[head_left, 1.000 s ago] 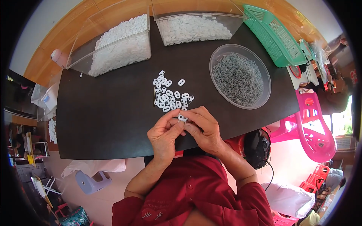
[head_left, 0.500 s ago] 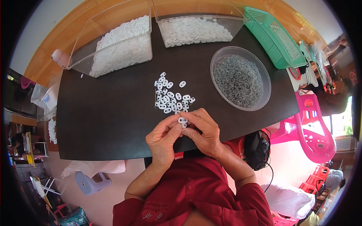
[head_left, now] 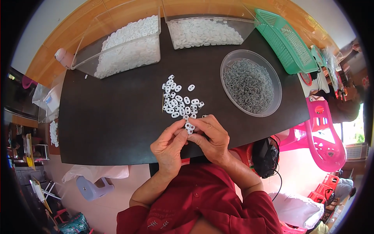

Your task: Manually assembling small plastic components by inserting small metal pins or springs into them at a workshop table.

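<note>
Between both sets of fingertips, above the near part of the dark table (head_left: pixel 109 117), are small white two-hole plastic pieces (head_left: pixel 189 127). My left hand (head_left: pixel 170 146) pinches them from the left, thumb and forefinger closed. From the other side my right hand (head_left: pixel 212 138) grips them too, its thumb below and fingers above. How the pieces are joined cannot be made out. Just beyond my fingers lies a loose pile of the same white pieces (head_left: pixel 178 100), with one white piece (head_left: pixel 191 87) a little apart. A thin brass-coloured rod (head_left: pixel 163 102) lies along the pile's left side.
Two clear bins, the left bin (head_left: pixel 160 50) and the right bin (head_left: pixel 212 46), hold white pieces at the back. A round tub (head_left: pixel 279 97) of small grey metal screw-like parts stands right, near a green basket (head_left: pixel 290 50). A pink chair (head_left: pixel 327 144) is beyond the table's right end.
The whole view has shifted slightly. My fingers have tilted the held white pieces a little, and more of them shows between my fingertips. Both hands keep their grip.
</note>
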Action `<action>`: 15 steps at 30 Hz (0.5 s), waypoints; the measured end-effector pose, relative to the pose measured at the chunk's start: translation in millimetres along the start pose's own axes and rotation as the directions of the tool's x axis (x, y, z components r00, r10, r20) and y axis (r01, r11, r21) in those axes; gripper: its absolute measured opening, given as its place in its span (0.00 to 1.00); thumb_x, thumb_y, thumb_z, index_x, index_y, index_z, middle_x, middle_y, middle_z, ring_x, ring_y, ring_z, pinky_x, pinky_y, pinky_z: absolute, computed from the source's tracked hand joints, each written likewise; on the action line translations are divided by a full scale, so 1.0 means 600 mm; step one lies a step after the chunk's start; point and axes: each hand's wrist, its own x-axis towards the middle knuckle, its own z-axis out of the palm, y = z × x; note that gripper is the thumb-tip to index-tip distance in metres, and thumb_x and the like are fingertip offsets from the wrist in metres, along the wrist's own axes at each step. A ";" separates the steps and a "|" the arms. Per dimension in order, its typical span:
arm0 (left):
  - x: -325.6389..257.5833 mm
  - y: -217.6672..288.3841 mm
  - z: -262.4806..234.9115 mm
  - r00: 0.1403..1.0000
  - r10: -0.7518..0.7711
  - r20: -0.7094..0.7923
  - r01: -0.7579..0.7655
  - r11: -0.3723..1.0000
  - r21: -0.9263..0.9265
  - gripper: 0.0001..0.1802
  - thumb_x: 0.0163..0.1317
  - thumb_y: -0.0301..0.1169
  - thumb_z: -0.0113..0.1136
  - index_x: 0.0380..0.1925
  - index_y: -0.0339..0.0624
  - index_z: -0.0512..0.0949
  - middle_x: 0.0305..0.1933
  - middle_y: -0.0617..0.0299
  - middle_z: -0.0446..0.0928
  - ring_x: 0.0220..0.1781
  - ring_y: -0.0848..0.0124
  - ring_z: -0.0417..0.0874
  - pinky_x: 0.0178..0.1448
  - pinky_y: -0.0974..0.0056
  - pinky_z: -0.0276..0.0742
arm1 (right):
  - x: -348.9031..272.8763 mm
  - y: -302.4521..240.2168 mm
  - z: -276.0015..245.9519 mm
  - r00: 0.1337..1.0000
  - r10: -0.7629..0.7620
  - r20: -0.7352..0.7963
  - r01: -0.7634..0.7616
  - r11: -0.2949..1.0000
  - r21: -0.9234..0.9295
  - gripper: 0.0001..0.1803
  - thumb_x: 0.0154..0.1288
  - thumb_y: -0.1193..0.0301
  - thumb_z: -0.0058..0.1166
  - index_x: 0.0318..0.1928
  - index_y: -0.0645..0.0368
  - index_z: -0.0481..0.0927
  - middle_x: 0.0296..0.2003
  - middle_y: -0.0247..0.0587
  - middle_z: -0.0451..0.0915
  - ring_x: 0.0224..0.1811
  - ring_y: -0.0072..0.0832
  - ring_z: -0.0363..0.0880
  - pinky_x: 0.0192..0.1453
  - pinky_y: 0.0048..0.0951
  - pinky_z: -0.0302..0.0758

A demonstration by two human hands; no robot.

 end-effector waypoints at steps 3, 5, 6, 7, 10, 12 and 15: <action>-0.001 0.001 0.001 1.000 -0.005 -0.018 0.005 1.000 0.005 0.14 0.59 0.18 0.59 0.47 0.28 0.78 0.30 0.61 0.78 0.28 0.77 0.76 0.33 0.74 0.74 | 0.004 -0.002 0.001 1.000 0.002 0.003 -0.002 1.000 -0.011 0.23 0.47 0.81 0.66 0.48 0.64 0.81 0.35 0.39 0.80 0.32 0.25 0.73 0.34 0.22 0.73; -0.002 0.000 0.002 0.999 -0.015 -0.030 0.015 1.000 0.000 0.14 0.59 0.18 0.59 0.47 0.28 0.78 0.30 0.61 0.78 0.28 0.77 0.76 0.33 0.74 0.74 | 0.005 0.000 0.002 1.000 -0.020 0.001 0.021 0.999 -0.035 0.23 0.47 0.81 0.66 0.48 0.64 0.81 0.35 0.39 0.80 0.32 0.25 0.73 0.34 0.23 0.73; -0.002 0.000 0.002 0.999 -0.010 -0.030 0.009 1.000 -0.006 0.14 0.60 0.18 0.58 0.47 0.28 0.78 0.30 0.61 0.78 0.28 0.77 0.76 0.34 0.74 0.74 | 0.005 0.001 0.002 0.999 -0.042 -0.002 0.042 0.997 -0.058 0.23 0.47 0.81 0.66 0.47 0.64 0.81 0.35 0.39 0.80 0.32 0.25 0.73 0.34 0.23 0.73; -0.002 -0.001 0.003 1.000 -0.004 -0.030 0.004 1.000 -0.012 0.14 0.60 0.18 0.58 0.47 0.28 0.78 0.30 0.61 0.78 0.29 0.77 0.76 0.34 0.74 0.74 | 0.006 0.001 0.002 0.999 -0.042 -0.001 0.042 0.997 -0.058 0.23 0.47 0.81 0.66 0.47 0.64 0.81 0.35 0.39 0.80 0.32 0.25 0.73 0.34 0.23 0.73; 0.004 -0.002 -0.001 0.999 0.033 0.034 -0.034 0.999 0.015 0.14 0.60 0.18 0.58 0.47 0.28 0.78 0.31 0.62 0.78 0.29 0.78 0.76 0.35 0.74 0.74 | 0.006 0.000 0.001 0.999 -0.037 0.002 0.037 0.997 -0.070 0.22 0.47 0.81 0.65 0.47 0.65 0.81 0.35 0.40 0.80 0.33 0.26 0.74 0.35 0.24 0.73; 0.012 -0.002 -0.007 0.998 0.022 0.067 -0.024 0.999 0.021 0.13 0.60 0.18 0.58 0.47 0.29 0.78 0.31 0.62 0.78 0.30 0.78 0.76 0.35 0.74 0.74 | 0.008 0.004 -0.002 0.999 -0.016 0.030 0.017 0.999 -0.036 0.21 0.48 0.81 0.65 0.47 0.65 0.81 0.36 0.40 0.80 0.33 0.27 0.74 0.35 0.24 0.73; 0.013 0.002 -0.010 0.995 -0.013 0.096 0.012 1.000 0.009 0.13 0.61 0.19 0.58 0.46 0.30 0.78 0.31 0.63 0.78 0.30 0.78 0.76 0.35 0.75 0.74 | 0.007 0.006 0.001 0.999 -0.021 0.026 0.021 1.000 0.003 0.21 0.49 0.81 0.64 0.47 0.66 0.81 0.37 0.41 0.81 0.35 0.27 0.75 0.36 0.24 0.74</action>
